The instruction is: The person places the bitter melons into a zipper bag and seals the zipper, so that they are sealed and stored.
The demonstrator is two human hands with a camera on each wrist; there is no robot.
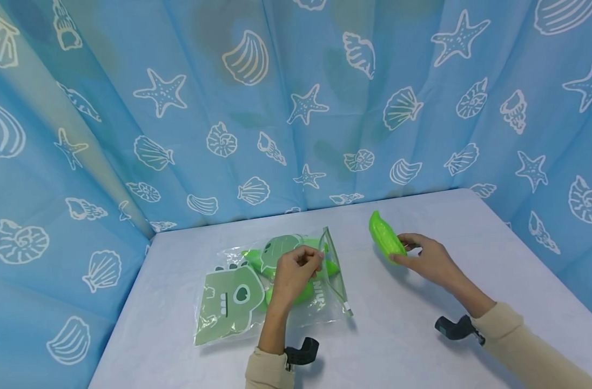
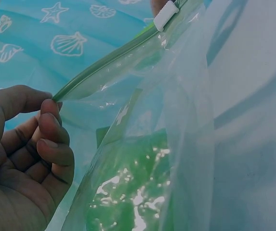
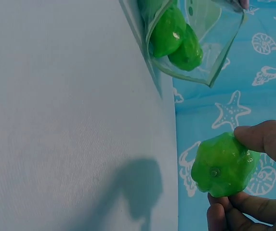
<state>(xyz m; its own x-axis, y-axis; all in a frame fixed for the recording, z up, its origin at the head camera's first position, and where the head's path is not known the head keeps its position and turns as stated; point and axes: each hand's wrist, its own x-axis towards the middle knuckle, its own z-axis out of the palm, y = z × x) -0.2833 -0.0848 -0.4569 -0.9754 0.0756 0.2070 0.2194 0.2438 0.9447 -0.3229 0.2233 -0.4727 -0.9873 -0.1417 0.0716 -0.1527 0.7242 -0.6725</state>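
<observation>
Nearest the viewer, two cream sleeves [image 1: 269,371] come up from the bottom edge, each wrist carrying a small black camera mount [image 1: 302,352]. The left hand [image 1: 296,273] is curled, thumb and fingertips pinching the upper lip of a clear zip bag [image 1: 257,286] and lifting it off the table [image 1: 403,335], so the mouth gapes toward the right; the wrist view shows the green zip strip [image 2: 109,65] running up from the fingers [image 2: 51,130] to a white slider [image 2: 165,15]. The bag lies flat otherwise, printed with pale green cartoon dinosaur figures [image 1: 230,302], and bright green pieces [image 3: 176,36] sit inside it just behind the opening, partly hidden in the head view by the left hand itself. Well to the right, apart from the bag, the right hand [image 1: 429,259] grips a green plastic vegetable [image 1: 385,236] between thumb and fingers, held just above the pale table with its long body pointing away; from the right wrist its blunt end [image 3: 222,166] shows a small stem mark. Nothing lies between that piece and the bag's mouth. Beyond the table, a blue curtain [image 1: 296,108] printed with white shells and starfish closes in the back and both sides.
</observation>
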